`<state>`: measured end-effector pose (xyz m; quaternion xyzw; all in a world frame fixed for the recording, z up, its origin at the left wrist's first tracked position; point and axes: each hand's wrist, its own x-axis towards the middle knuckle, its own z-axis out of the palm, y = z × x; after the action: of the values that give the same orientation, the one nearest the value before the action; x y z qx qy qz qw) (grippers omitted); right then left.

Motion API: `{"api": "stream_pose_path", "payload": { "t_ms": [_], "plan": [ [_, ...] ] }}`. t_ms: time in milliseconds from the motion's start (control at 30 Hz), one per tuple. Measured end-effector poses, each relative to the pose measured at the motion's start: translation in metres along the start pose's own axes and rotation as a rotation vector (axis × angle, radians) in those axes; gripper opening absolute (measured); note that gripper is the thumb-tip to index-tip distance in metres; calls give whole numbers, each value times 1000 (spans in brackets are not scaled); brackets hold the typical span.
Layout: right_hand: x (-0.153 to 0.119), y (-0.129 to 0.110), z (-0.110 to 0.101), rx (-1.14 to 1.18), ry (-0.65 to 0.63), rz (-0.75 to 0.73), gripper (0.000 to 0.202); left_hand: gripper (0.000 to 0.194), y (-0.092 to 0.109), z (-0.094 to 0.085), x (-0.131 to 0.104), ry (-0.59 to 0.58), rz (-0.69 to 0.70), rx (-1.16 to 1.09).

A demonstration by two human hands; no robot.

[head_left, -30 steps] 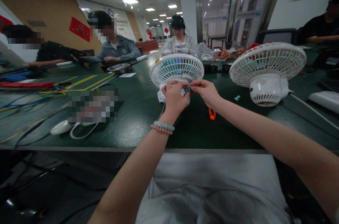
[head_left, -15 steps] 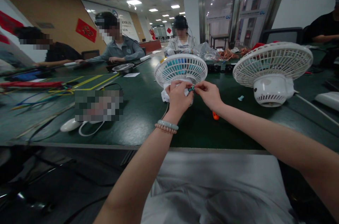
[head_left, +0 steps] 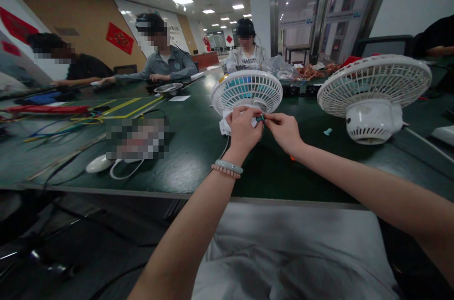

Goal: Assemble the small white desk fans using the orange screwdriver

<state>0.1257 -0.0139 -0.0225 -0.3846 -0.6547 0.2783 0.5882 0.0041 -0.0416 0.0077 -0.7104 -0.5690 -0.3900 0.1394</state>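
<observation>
A small white fan (head_left: 247, 94) with blue blades stands in front of me, its grille tilted upward. At its base my left hand (head_left: 244, 129) is closed, with a small teal piece (head_left: 260, 118) between thumb and fingers. My right hand (head_left: 283, 131) pinches at the right end of that same piece, fingertips close together. What the fingertips cover is hidden, and the piece is too small to name its kind. The fan's lower body is mostly behind my left hand. A bit of an orange object (head_left: 292, 158) shows under my right wrist.
A larger white fan (head_left: 374, 120) lies to the right, its cord running right. Between the fans is a small light-blue piece (head_left: 327, 132). Left on the green table (head_left: 170, 167) are a white mouse-shaped object (head_left: 98, 164), cables and a metal dish (head_left: 168, 88). Several people sit around.
The view has shifted slightly, so everything sits a little further right. My right hand has lowered a little over the orange object, hiding more of it. Both hands stay at the teal piece.
</observation>
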Motion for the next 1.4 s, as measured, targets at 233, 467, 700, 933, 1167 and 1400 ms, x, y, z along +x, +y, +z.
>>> {"api": "stream_pose_path", "payload": {
  "t_ms": [233,467,700,933,1167,1400],
  "plan": [
    [-9,-12,-3,-108,-76,-34,30,19,0,0,0,2,-11,-6],
    [-8,-27,-34,-571,-336,-174,21,20,1,-2,0,-28,-15,13],
    [-19,-29,-48,-1052,-617,157,55,18,0,-2,0,-21,-13,2],
    [-12,-27,-56,-1025,-664,87,52,19,-2,-1,0,-23,4,0],
    [10,-23,-80,-887,-252,-42,25,19,-3,-3,0,-34,4,8],
    [27,-13,-109,-582,191,-131,13,18,-4,-5,0,-35,29,16]
  ]
}}
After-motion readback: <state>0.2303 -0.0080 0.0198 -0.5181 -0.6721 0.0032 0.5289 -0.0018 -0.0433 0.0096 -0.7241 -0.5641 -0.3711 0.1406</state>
